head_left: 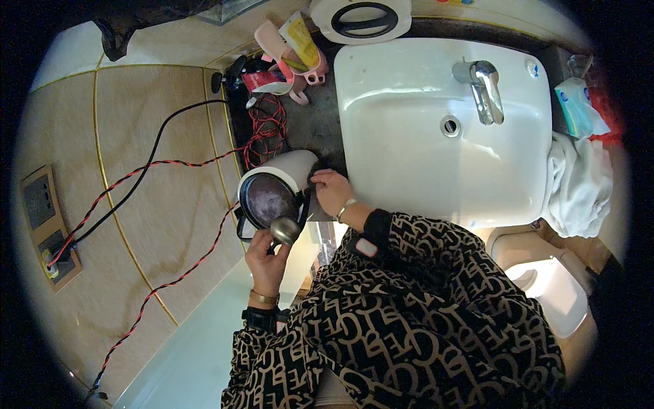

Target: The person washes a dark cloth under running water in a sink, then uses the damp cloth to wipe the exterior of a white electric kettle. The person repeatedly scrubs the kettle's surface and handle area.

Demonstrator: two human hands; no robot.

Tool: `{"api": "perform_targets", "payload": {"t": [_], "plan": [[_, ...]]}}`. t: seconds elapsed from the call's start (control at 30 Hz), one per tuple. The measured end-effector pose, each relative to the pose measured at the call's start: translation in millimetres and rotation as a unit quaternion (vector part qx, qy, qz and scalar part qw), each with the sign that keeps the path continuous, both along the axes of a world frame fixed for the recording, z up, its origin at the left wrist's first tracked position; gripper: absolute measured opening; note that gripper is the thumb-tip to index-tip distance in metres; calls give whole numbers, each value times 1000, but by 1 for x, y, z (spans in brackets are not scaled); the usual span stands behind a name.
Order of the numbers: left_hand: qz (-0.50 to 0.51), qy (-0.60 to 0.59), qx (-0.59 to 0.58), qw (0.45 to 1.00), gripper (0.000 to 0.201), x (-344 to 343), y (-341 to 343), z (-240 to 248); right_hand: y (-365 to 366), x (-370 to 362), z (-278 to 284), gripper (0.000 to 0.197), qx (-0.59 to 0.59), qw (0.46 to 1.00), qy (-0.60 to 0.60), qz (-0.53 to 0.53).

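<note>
On the dark counter by the left wall sits a white round-bodied vessel (291, 163) with a black rim and a dark, whitish-marked round face (268, 199). My left hand (266, 266) is at its near edge, thumb and fingers closed on a shiny rounded metal piece (285, 230) whose exact kind I cannot make out. At the vessel's right side, my right hand (332, 191) has its fingertips pinched together at a dark part (319, 168). What they grip there is hidden.
A white sink (395, 157) with a chrome tap (485, 92) fills the right. Red-and-black twisted cords (266, 129) and a black cable (163, 133) run to a wall socket (51, 235). A pink holder (300, 78) with tubes stands behind. White cloth (579, 184) hangs right, above a toilet (552, 286).
</note>
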State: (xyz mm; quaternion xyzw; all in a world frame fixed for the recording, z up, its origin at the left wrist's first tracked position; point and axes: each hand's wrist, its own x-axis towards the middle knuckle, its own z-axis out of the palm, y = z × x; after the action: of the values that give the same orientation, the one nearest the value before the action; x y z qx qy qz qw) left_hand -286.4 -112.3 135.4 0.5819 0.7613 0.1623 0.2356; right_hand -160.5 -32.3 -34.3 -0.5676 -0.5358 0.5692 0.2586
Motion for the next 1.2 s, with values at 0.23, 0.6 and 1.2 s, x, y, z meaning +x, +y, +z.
{"api": "perform_targets", "payload": {"t": [0.23, 0.6, 1.2], "plan": [[-7, 7, 1, 1000, 20, 6, 4, 4, 5, 3, -1, 19, -1, 1000, 3, -17], [36, -6, -19, 999, 19, 7, -2, 1, 39, -14, 2, 24, 91, 985, 148, -3], [-4, -38, -46, 998, 21, -4, -12, 7, 8, 3, 11, 31, 51, 997, 15, 58]]}}
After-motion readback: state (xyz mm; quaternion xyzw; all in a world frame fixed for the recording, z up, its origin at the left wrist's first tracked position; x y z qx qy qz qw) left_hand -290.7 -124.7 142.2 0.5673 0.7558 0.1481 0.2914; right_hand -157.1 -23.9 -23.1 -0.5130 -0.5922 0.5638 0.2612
